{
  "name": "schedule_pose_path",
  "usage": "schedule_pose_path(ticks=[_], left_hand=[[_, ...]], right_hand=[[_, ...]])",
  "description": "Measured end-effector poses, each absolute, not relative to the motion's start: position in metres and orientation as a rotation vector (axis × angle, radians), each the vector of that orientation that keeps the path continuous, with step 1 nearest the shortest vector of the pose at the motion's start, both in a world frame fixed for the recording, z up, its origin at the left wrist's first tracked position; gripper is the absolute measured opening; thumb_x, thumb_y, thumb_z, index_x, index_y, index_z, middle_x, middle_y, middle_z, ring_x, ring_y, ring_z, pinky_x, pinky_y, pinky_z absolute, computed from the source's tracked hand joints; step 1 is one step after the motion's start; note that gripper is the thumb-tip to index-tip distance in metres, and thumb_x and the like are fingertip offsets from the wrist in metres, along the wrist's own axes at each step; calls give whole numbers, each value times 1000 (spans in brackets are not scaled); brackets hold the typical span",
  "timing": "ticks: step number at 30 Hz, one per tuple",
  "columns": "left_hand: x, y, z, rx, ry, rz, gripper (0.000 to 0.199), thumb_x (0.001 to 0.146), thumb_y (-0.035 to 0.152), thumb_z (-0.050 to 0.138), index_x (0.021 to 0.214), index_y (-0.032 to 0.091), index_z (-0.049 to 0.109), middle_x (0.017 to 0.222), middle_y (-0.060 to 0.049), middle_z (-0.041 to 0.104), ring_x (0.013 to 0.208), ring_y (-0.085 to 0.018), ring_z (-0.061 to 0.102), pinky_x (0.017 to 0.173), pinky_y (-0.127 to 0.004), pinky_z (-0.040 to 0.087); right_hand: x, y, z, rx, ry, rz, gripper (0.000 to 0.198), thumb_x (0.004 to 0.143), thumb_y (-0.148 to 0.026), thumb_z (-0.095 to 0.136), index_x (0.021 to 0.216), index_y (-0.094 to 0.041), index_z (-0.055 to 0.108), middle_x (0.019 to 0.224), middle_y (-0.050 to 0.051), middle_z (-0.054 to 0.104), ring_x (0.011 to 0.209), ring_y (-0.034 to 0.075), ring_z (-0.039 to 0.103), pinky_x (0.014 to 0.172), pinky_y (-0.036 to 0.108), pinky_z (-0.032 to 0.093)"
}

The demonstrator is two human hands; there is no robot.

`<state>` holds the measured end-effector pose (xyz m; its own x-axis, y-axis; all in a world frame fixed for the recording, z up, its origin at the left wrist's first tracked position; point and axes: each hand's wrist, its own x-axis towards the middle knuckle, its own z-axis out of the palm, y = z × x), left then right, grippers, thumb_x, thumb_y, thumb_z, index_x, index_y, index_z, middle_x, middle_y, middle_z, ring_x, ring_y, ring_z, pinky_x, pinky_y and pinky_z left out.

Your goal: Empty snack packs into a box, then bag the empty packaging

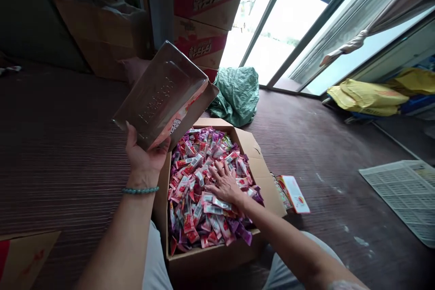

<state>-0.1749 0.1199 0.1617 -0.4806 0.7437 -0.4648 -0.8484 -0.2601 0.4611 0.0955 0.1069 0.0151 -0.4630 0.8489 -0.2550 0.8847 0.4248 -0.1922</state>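
My left hand, with a beaded bracelet at the wrist, grips the lower end of a shallow display box. The box is tilted up; its broad face is brown and glossy with raised lettering, and its side is printed pink and orange. Below and to the right stands an open cardboard carton full of small wrapped packets in pink, red and purple. On top of the packets lies my right hand, palm down, fingers spread. Whatever is beneath that palm is hidden.
A green woven sack sits behind the carton, near stacked red-and-brown cartons and the glass door. Right of the carton lies a small white-and-red box. A white grid panel and yellow sacks are farther right.
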Motion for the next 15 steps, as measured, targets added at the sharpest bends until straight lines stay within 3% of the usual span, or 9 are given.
schedule_pose_path(ticks=[4,8,10,12,15], left_hand=[[-155,128,163,-156,889,1855,42,87,59,57,98,20,69,103,-4,71,91,-24,64,66,-36,54],[-124,134,160,-96,933,1722,40,88,60,56,99,25,70,106,-1,72,94,-24,64,67,-37,56],[-107,133,158,-31,983,1621,41,88,63,53,96,28,72,111,1,73,102,-25,64,72,-39,58],[-92,127,155,99,1058,1528,43,85,67,51,95,33,74,119,5,71,117,-28,60,84,-45,58],[-72,114,153,348,1175,1403,42,77,75,55,98,45,74,129,14,64,134,-29,49,103,-50,51]], right_hand=[[110,80,-37,1699,2607,-376,84,84,-81,36,154,-36,30,166,6,15,151,42,3,114,74,6],[103,87,-44,1694,2637,-483,85,82,-82,40,153,-35,34,167,4,14,152,40,0,117,70,3],[102,99,-35,1669,2652,-631,87,82,-82,41,154,-34,30,167,3,12,152,38,-2,118,69,3],[107,111,-17,1587,2656,-846,78,87,-77,39,153,-37,31,166,1,17,153,36,0,117,70,2],[129,121,23,1651,2667,-1377,56,97,-63,31,144,-36,49,159,2,37,152,32,12,117,70,1]])
